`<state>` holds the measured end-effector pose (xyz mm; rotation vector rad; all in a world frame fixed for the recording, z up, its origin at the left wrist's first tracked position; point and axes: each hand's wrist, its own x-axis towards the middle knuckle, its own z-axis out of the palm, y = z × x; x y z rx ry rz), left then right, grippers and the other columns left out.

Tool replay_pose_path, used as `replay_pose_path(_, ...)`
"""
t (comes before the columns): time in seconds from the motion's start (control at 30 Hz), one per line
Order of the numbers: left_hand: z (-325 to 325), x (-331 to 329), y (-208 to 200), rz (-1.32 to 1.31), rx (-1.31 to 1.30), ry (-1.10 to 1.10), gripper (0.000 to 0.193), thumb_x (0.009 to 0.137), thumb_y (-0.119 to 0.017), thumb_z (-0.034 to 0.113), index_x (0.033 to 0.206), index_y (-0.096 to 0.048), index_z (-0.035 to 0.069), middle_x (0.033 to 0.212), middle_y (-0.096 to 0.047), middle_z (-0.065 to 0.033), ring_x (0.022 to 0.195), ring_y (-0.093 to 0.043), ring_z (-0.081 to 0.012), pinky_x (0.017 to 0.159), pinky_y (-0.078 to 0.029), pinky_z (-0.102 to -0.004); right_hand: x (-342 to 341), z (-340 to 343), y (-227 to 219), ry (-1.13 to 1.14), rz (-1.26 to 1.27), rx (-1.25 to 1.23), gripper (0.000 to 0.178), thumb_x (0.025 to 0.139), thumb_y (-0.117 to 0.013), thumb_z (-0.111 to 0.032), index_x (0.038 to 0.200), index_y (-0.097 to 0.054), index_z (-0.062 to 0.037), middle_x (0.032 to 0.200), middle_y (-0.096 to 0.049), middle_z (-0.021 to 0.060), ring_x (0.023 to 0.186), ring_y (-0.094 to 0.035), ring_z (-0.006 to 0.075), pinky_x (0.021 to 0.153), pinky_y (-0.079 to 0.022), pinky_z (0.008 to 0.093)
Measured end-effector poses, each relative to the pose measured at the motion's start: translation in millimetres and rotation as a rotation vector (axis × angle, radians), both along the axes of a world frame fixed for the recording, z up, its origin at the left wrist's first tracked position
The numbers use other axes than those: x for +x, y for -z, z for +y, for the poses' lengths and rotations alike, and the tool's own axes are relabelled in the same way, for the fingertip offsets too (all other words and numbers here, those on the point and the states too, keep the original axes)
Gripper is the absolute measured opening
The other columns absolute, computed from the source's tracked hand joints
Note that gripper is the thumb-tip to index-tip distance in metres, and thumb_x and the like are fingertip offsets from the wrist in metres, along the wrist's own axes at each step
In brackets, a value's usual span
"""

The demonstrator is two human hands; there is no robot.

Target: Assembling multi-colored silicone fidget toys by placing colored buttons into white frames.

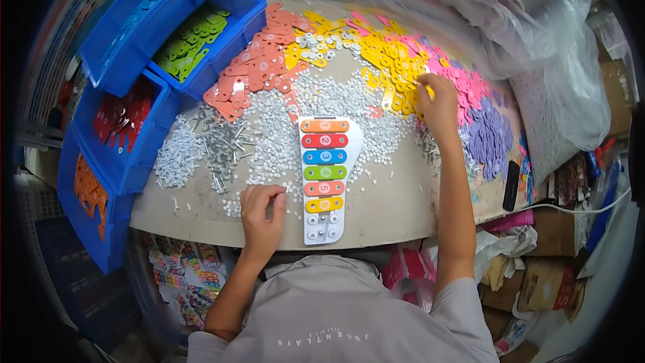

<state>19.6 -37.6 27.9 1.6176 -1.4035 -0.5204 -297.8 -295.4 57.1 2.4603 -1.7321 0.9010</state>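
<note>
A white toy xylophone base (356,141) lies upright before me near the table's edge, with orange, red, blue, green, coral and yellow bars across it. Its narrow lower end shows bare white posts and small metal pins. Just left of it, my left hand (262,220) rests by the loose white caps (272,165), fingers curled and thumb pressed toward them; whatever they hold is hidden. My right hand (438,104) reaches far right, fingers bent and apart over the border of the yellow bars (396,60) and the pink bars (463,84).
Blue bins (235,10) at left hold green, red, orange and blue bars. Coral bars (259,57), white pins (178,154), metal screws (225,151) and purple bars (489,138) lie in heaps. A black device (511,185) and a large plastic bag (564,94) are at right.
</note>
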Motion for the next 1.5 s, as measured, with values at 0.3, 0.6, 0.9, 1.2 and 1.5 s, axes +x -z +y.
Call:
replay_pose_path(0.3, 1, 0, -3, -0.077, -0.064, -0.021, 0.006, 0.086, -0.068, 0.001, 0.091, -0.066, 0.004, 0.082, -0.062, -0.0086, 0.081, -0.058, -0.0272, 0.077, -0.044, -0.0381, 99, -147, 29, -0.133, 0.055, -0.003, 0.025, 0.087, -0.065, -0.012, 0.109, -0.073, -0.0046, 0.106, -0.072, 0.02, 0.101, -0.066, 0.0394, 0.091, -0.052, 0.0476)
replay_pose_path(0.6, 0, 0, -2, -0.056, -0.053, -0.028, 0.007, 0.085, -0.07, 0.0, 0.09, -0.066, 0.003, 0.082, -0.062, -0.0105, 0.081, -0.058, -0.0301, 0.076, -0.045, -0.04, 110, -195, 43, 0.043, 0.023, 0.258, 0.023, 0.085, -0.069, -0.022, 0.097, -0.072, -0.0022, 0.104, -0.073, 0.0219, 0.096, -0.07, 0.0381, 0.085, -0.054, 0.044)
replay_pose_path(0.9, -5, 1, -1, -0.045, -0.083, 0.031, 0.008, 0.085, -0.07, 0.001, 0.091, -0.066, 0.004, 0.081, -0.062, -0.0103, 0.081, -0.058, -0.0311, 0.076, -0.044, -0.0415, 118, -213, 52, 0.182, 0.068, 0.381, 0.033, 0.084, -0.076, -0.036, 0.094, -0.071, -0.0049, 0.096, -0.074, 0.0164, 0.093, -0.071, 0.0321, 0.08, -0.054, 0.0436)
replay_pose_path(1.2, 1, 2, 2, -0.047, -0.097, 0.006, 0.007, 0.087, -0.07, 0.003, 0.093, -0.067, 0.005, 0.086, -0.068, -0.007, 0.082, -0.061, -0.0279, 0.077, -0.045, -0.0391, 107, -189, 45, 0.011, -0.072, 0.388, 0.024, 0.086, -0.077, -0.022, 0.089, -0.065, -0.002, 0.083, -0.072, 0.0144, 0.076, -0.069, 0.0285, 0.068, -0.053, 0.0385)
replay_pose_path(1.5, 0, -1, -4, 0.169, -0.093, -0.033, 0.01, 0.087, -0.069, 0.0, 0.096, -0.068, 0.003, 0.087, -0.067, -0.0089, 0.077, -0.061, -0.0258, 0.076, -0.046, -0.0368, 109, 91, -43, -0.533, -0.171, -0.235, 0.018, 0.08, -0.067, 0.013, 0.087, -0.057, 0.0006, 0.1, -0.069, 0.0175, 0.089, -0.067, 0.0326, 0.078, -0.054, 0.04)
